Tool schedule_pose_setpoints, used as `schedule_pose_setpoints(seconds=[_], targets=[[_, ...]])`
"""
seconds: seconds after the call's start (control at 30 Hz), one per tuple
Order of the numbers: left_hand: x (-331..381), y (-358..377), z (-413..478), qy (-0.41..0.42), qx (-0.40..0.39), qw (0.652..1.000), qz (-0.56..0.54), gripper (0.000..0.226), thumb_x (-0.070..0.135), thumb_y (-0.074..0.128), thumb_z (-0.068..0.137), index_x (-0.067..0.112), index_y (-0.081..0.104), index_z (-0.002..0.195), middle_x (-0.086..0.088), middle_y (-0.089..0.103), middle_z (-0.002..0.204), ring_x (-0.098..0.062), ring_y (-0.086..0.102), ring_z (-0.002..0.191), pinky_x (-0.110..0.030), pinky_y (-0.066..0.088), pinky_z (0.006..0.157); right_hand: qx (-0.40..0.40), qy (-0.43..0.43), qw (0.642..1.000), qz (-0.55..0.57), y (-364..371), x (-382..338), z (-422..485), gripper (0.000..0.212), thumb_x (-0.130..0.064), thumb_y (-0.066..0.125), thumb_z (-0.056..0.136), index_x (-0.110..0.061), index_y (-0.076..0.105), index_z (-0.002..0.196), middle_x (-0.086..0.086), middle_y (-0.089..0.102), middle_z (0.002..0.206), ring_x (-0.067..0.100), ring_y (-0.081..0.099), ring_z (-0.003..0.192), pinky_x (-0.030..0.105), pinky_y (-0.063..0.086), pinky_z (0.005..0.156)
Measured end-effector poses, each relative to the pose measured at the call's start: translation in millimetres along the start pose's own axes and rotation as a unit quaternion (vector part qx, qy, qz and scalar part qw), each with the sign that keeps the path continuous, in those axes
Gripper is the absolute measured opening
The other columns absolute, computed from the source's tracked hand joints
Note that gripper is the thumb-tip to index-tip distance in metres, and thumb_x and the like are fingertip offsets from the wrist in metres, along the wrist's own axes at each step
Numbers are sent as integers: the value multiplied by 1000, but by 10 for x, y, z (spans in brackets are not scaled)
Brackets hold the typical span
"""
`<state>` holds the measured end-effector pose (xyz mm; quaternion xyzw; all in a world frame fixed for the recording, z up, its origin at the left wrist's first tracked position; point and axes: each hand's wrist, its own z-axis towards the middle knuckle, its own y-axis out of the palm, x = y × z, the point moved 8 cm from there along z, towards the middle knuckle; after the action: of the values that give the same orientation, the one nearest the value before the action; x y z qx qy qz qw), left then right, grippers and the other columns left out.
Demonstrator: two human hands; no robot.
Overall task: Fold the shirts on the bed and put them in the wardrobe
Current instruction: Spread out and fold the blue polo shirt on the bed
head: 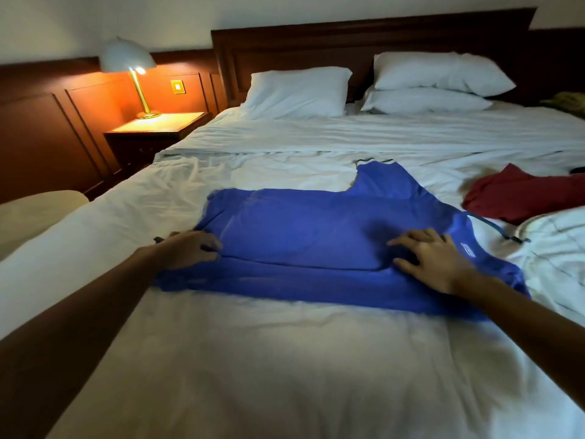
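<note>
Plainly, with the blue shirt [316,236] spread across the middle of the bed [253,359], the left hand [190,250] pinching its folded edge and the right hand [433,259] pressing flat with fingers spread, an uneven pull could skew the fold or bunch the cloth.

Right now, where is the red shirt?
In the head view, the red shirt lies crumpled on the right side of the bed, beyond and right of the blue shirt.

Bare sheet [269,359] on the near side of blue shirt [316,229] is free for me; right of it, red shirt [522,194] and bunched duvet [560,248] block.
</note>
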<state>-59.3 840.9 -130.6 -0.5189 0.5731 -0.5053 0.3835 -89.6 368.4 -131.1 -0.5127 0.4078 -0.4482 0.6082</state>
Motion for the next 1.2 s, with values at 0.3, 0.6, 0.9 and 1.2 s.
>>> schedule_pose_setpoints(seconds=[0.3,0.6,0.9,1.2], targets=[[-3,112,-37,-17,48,990,-131,46,64,61,84,18,66,90,-1,68,91,-17,62,86,-41,49,93,-91,-24,993,-72,366,52,38,79,-77,1,68,-51,51,123,-16,47,110,7,35,109,30,10,78],[-170,134,-214,-96,-240,966,-30,60,55,81,72,27,57,118,3,60,122,-16,56,111,-33,46,99,-68,-2,921,384,145,182,491,69,-86,55,68,-18,56,70,-9,55,69,6,51,72,31,42,78],[-391,-156,-48,-35,-151,981,115,42,39,79,83,25,66,121,-1,64,125,-18,57,109,-31,46,96,-26,-1,998,-65,101,82,540,56,-78,48,80,-43,50,123,-5,47,117,19,39,116,41,20,96],[-371,-100,14,-137,-76,978,136,27,41,55,97,39,51,123,-3,46,146,-29,41,135,-57,21,118,-65,228,968,78,93,888,-112,103,-83,60,64,-36,30,151,16,44,146,41,42,132,52,34,110]])
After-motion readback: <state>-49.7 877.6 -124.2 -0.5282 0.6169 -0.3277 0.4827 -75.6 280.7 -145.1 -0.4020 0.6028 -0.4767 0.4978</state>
